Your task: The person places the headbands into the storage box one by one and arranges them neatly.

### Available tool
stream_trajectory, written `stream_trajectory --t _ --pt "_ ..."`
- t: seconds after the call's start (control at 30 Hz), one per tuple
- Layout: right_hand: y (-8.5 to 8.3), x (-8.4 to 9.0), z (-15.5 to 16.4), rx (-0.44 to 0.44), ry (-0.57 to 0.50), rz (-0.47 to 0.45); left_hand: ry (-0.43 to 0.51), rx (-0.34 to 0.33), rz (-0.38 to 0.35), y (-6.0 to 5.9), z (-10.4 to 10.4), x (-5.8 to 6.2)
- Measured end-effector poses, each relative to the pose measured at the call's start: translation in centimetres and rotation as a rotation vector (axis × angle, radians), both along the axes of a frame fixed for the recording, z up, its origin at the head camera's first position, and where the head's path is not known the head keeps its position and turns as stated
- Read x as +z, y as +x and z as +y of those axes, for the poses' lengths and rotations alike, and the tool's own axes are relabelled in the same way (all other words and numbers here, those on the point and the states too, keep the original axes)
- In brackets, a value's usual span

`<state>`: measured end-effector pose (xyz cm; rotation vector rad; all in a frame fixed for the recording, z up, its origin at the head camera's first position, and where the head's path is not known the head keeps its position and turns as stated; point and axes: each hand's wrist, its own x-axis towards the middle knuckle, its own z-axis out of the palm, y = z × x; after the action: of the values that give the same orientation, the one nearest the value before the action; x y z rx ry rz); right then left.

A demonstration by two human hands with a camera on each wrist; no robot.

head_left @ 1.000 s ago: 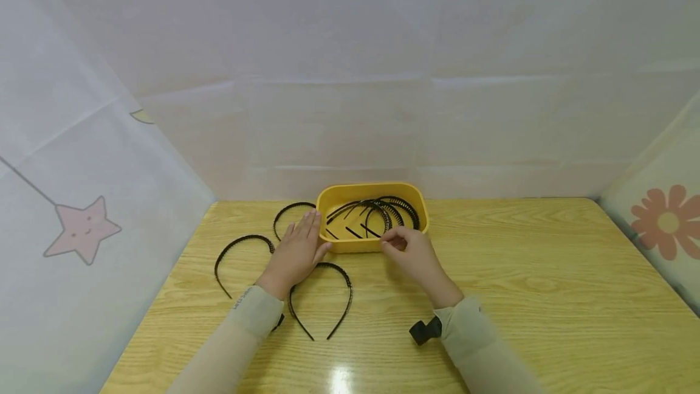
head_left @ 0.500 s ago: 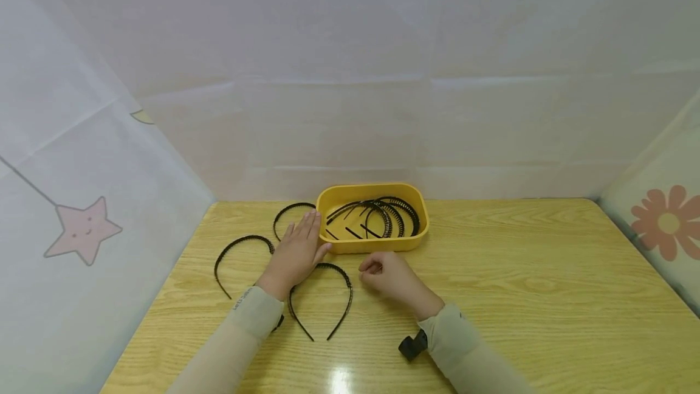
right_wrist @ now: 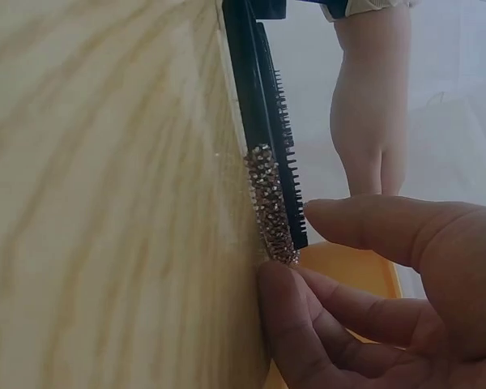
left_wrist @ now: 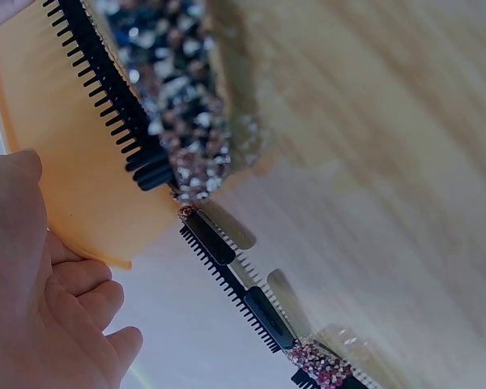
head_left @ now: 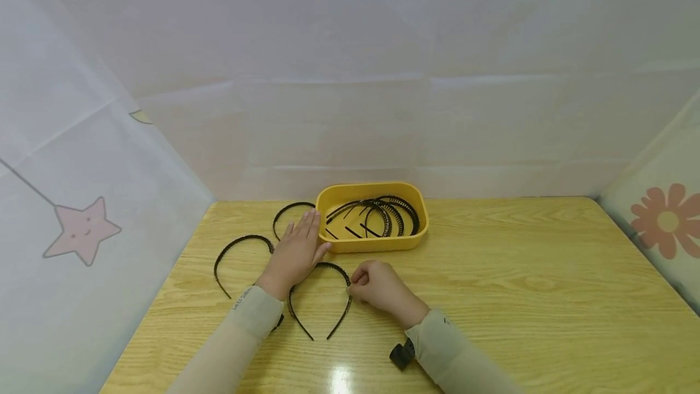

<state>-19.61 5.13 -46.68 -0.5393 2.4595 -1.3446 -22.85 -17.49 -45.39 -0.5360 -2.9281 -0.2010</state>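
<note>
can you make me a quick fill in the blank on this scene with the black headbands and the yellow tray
1. The yellow plastic tray stands on a table made of ____.
2. The right hand pinches the black toothed headband that lies ____ the tray, on the table.
3. The left hand rests flat, fingers straight, against the tray's ____ end.
4. Counting headbands lying on the table outside the tray, there are ____.

Missing words: wood; outside; left; three

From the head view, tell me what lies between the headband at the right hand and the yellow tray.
Nothing visible blocks that stretch. The right hand touches the headband on its right side, and only bare table separates it from the yellow tray. The left hand rests flat at the tray's left corner, off to the side.
</note>
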Motion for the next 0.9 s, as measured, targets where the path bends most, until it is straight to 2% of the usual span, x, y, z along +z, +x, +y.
stream_trajectory --t 0.27,0.5,0.9 --pt "0.4 0.5 -0.5 -0.029 0.056 0.028 -0.009 -0.009 0.017 0.0 0.1 0.1" --pt "0.3 1.1 0.0 -0.033 0.125 -0.001 0.012 -0.014 0.011 0.2 0.0 0.2" --pt "0.0 1.8 1.4 -0.012 0.157 0.038 0.006 -0.010 0.019 0.4 0.2 0.3"
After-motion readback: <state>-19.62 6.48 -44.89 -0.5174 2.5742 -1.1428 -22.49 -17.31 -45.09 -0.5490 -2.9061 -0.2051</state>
